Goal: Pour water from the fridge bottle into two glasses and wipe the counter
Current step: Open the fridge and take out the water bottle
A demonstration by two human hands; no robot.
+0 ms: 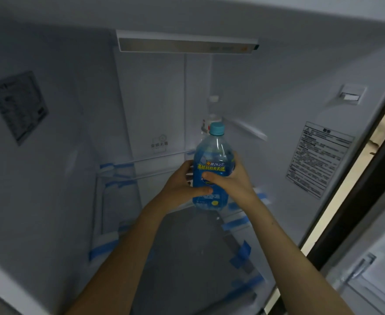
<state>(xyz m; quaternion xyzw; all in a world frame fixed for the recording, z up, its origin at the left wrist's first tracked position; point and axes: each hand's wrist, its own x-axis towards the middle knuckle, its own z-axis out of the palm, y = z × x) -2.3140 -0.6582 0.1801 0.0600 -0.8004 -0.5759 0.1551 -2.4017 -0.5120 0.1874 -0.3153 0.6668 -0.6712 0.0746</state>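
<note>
Open fridge point(73, 123), white inside, blue tape on its shelf edges | blue bottle point(213, 176) with teal cap, upright, held above the shelf inside the fridge | my left hand point(182, 185) curled around its left side | my right hand point(231, 178) wrapped around its right side | second clear bottle point(212, 114) behind, blurred

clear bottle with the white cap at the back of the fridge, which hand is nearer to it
Right. The right hand grips the blue bottle just below the clear white-capped bottle; the left hand is further left.
</note>
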